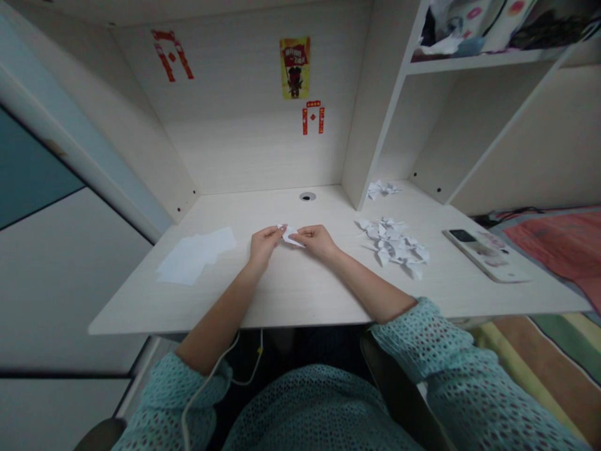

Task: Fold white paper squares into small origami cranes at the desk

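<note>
Fingers of the left hand and right hand cover parts of the paper piece, its creases too small to tell. At twelve o'clock, the yellow sticker's lettering is too small to read. The top edge cuts off the things on the shelf at two; the right edge, the striped cloth at four.

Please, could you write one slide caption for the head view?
Left-hand grip and right-hand grip hold white paper between flat sheets and a paper heap.
</note>
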Tool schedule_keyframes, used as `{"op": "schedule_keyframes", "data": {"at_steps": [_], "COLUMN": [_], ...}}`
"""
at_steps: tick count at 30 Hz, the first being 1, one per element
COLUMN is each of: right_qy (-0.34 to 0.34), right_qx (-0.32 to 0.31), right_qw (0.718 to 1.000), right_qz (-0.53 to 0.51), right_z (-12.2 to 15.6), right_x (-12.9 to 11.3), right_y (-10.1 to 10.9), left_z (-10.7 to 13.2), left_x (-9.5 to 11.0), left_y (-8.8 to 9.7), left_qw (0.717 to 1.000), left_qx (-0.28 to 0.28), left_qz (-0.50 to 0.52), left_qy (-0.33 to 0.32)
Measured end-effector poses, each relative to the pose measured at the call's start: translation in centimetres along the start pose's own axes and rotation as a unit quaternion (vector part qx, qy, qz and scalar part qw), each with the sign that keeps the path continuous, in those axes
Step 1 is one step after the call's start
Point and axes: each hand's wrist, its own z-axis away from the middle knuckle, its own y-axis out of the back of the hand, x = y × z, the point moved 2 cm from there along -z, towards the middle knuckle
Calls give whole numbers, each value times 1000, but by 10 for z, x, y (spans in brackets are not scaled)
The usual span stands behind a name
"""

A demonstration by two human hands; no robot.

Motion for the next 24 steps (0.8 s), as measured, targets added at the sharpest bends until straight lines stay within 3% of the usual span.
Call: {"op": "schedule_keyframes", "data": {"at_steps": [9,15,17,20,24], "right_qy": [3,-21,-32,-33,-21], "right_qx": [-3,19,39,40,26], "right_qw": [1000,1000,999,999,999], "right_qz": [5,13,2,-16,-21], "right_z": [2,3,4,6,7], "right_x": [-4,-8,-11,-16,-17], "right_y": [-1,-1,-1,-3,-6], "left_z": [-5,-10,-7,-2,2], "left_x": [-2,-2,0,2,2], "left_y": [5,14,10,0,-4], "left_qw": [995,994,997,998,998], "left_qx": [15,71,42,-46,-65], "left_qz": [88,80,65,34,2], "left_qy": [38,28,12,1,-3]}}
